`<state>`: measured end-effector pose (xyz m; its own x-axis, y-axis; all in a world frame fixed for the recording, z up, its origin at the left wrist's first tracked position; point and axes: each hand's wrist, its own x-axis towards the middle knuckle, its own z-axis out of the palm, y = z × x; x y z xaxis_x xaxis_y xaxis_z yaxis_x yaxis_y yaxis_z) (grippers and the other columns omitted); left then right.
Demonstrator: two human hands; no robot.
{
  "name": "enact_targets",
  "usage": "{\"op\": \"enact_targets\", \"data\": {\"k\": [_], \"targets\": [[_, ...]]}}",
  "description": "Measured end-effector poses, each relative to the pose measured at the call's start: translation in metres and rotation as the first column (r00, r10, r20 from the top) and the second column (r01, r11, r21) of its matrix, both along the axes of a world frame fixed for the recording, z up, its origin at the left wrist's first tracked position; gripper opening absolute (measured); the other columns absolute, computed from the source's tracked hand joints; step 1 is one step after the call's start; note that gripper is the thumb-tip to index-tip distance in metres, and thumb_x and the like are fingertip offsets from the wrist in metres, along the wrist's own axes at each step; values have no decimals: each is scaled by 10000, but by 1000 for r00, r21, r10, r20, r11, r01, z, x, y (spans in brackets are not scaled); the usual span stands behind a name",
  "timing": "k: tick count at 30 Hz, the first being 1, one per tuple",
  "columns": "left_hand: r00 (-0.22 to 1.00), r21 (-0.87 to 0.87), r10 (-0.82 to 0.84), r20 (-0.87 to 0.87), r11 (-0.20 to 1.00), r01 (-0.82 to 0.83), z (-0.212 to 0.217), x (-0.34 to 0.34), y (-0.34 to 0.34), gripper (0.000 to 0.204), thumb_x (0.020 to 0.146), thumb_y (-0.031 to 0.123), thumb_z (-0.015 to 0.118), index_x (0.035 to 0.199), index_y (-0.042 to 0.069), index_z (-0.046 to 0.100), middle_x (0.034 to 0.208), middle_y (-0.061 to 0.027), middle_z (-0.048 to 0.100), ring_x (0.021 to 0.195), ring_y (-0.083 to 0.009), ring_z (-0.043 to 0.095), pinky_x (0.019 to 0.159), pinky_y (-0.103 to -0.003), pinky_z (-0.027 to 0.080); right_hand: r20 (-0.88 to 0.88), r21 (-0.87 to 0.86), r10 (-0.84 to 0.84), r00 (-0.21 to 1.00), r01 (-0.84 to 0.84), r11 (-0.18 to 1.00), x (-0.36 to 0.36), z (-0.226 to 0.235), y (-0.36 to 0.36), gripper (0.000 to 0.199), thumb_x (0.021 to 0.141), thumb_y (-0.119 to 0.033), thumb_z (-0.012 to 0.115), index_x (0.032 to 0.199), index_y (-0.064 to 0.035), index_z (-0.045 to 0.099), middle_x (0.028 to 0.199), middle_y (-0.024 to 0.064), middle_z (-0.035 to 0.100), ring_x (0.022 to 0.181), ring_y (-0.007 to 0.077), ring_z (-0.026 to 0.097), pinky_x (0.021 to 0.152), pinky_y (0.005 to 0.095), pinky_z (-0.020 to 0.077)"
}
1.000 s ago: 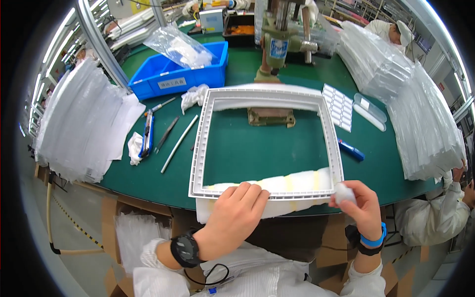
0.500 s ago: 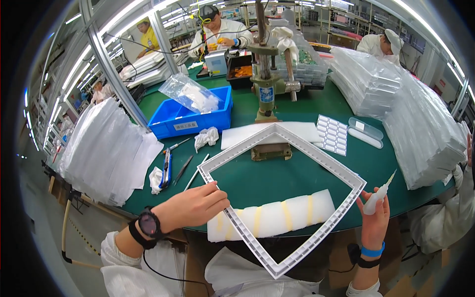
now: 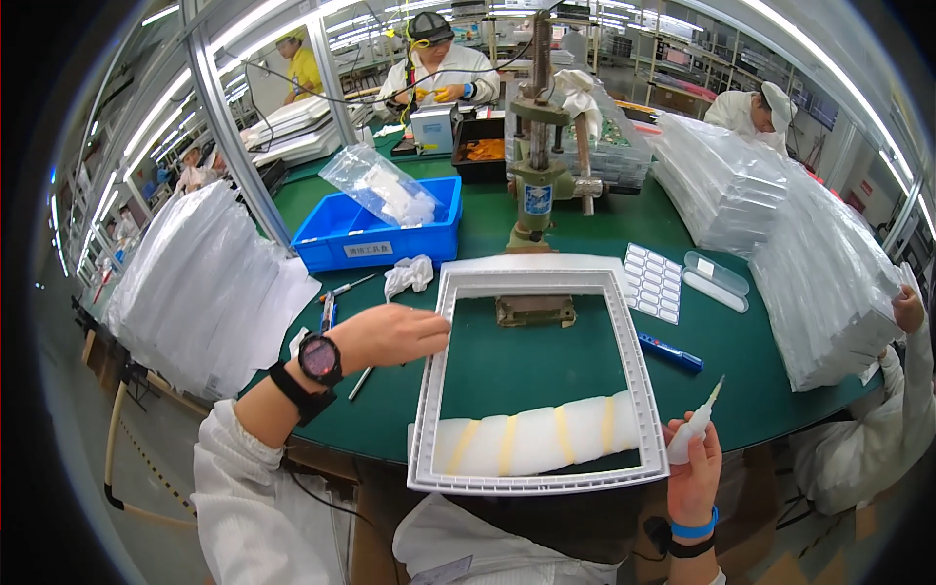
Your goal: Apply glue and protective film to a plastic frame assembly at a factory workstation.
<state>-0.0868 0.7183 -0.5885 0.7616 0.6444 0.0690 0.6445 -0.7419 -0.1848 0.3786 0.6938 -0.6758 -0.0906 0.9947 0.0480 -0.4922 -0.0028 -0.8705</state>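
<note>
A white rectangular plastic frame (image 3: 643, 409) rests tilted over a white foam strip with yellow bands (image 3: 536, 436) near the front of the green table. My left hand (image 3: 398, 333) is closed on the frame's left bar, its fingertips partly hidden. In my right hand (image 3: 694, 478), beside the frame's lower right corner, is a small white dropper bottle (image 3: 690, 434) with a thin tip pointing up. Some of the right fingers also lie close to the frame's right bar. Behind the frame's far bar is a flat white foam sheet (image 3: 585, 261).
A green press stand (image 3: 534, 195) rises behind the frame. Around it are a blue bin (image 3: 380, 244), label sheet (image 3: 651, 283), clear case (image 3: 717, 278), blue marker (image 3: 671, 353) and knife (image 3: 329, 312). Wrapped stacks (image 3: 819, 263) and white sheets (image 3: 195, 292) flank the table. Co-workers sit nearby.
The frame has turned from a diamond position to nearly square with the table. My left hand moved up, my right hand moved left and down with the bottle. The blue marker has come into view.
</note>
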Motion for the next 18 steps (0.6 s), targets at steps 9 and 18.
{"op": "enact_targets", "data": {"k": [9,18], "targets": [[913,183,310,267,913,-364,-3,37,-28,230,799,10,638,1024,56,637,1249,-105,612,1093,-319,630,1037,-471,476,257,125,114,960,-150,981,-2,29,-10,347,972,-197,647,1216,-20,477,1011,169,690,746,155,632,687,273,530],[607,-81,498,620,809,-582,-61,156,-134,295,753,142,826,1017,77,714,997,-47,673,913,-209,653,952,-424,494,554,91,334,762,-454,886,-31,27,-26,359,829,-87,782,1126,-15,594,952,147,733,830,175,713,726,265,544]]}}
